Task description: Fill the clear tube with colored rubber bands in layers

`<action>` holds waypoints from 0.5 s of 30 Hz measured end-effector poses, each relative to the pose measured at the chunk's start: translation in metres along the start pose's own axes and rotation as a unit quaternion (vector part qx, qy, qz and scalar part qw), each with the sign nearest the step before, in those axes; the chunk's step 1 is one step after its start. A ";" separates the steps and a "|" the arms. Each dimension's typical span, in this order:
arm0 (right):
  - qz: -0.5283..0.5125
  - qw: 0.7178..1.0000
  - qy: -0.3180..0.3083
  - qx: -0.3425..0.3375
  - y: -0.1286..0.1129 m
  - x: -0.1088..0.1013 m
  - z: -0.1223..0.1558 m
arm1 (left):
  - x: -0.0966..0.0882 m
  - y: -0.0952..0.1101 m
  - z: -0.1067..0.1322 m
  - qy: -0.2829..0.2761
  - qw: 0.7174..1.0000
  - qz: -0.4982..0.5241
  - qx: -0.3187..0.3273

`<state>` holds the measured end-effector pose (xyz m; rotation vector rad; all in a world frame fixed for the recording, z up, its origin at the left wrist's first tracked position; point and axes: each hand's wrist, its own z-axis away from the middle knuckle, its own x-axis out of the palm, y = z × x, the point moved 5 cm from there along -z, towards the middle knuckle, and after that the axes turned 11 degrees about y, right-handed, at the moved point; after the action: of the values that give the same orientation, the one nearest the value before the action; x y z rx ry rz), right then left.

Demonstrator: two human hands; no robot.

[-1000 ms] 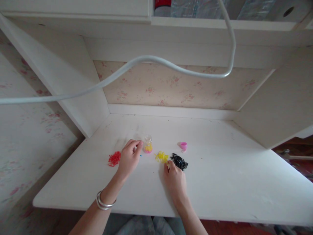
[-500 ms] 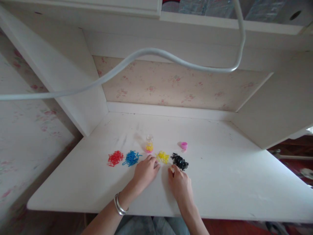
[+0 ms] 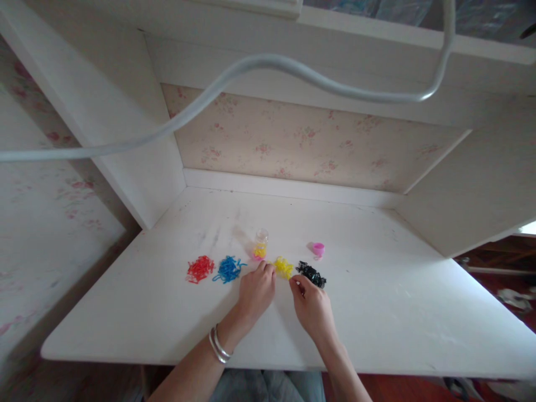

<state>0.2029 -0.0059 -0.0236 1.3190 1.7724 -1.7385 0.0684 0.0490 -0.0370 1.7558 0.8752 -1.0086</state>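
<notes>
A pile of small yellow rubber bands (image 3: 283,267) lies on the desk between my hands. My left hand (image 3: 257,286) rests at its left edge with the fingers curled together; whatever they hold is hidden. At the pile's lower right, my right hand (image 3: 310,298) has thumb and forefinger pinched, and anything between them is too small to make out. Just beyond my left hand stands a small clear bottle (image 3: 262,237) with a pink end and yellow bands inside. Black bands (image 3: 311,274) lie beside my right hand, blue bands (image 3: 229,269) left of my left hand.
Red bands (image 3: 200,269) form a pile farther left. A small pink cup-like cap (image 3: 319,249) sits behind the black pile. The white desk (image 3: 402,312) has side panels and a back wall. A white cable (image 3: 268,62) crosses above.
The head view has shifted slightly. My right hand has moved up a little, closer to the yellow pile. My left hand stays beside that pile, its fingers still curled.
</notes>
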 end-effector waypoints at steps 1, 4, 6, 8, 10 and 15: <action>-0.049 0.999 0.004 0.004 -0.004 -0.002 -0.005 | 0.000 -0.001 0.000 0.001 1.000 -0.001 -0.005; -0.172 0.985 0.007 0.012 -0.021 -0.009 -0.023 | -0.001 -0.001 -0.001 0.004 1.000 -0.002 -0.015; -0.222 0.975 0.013 0.010 -0.038 -0.014 -0.037 | -0.001 -0.001 -0.002 0.005 1.000 0.002 -0.014; -0.251 0.968 0.023 0.002 -0.056 -0.017 -0.053 | -0.002 -0.001 -0.001 0.005 1.000 0.006 -0.009; -0.267 0.963 0.029 -0.009 -0.074 -0.017 -0.068 | -0.002 -0.001 0.000 0.006 1.000 0.008 -0.005; -0.297 0.955 0.018 -0.006 -0.094 0.002 -0.092 | -0.002 -0.003 0.001 0.014 1.000 0.009 -0.002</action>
<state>0.1622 0.0950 0.0507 0.8573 2.3664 -1.9854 0.0645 0.0488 -0.0371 1.7754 0.8763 -0.9731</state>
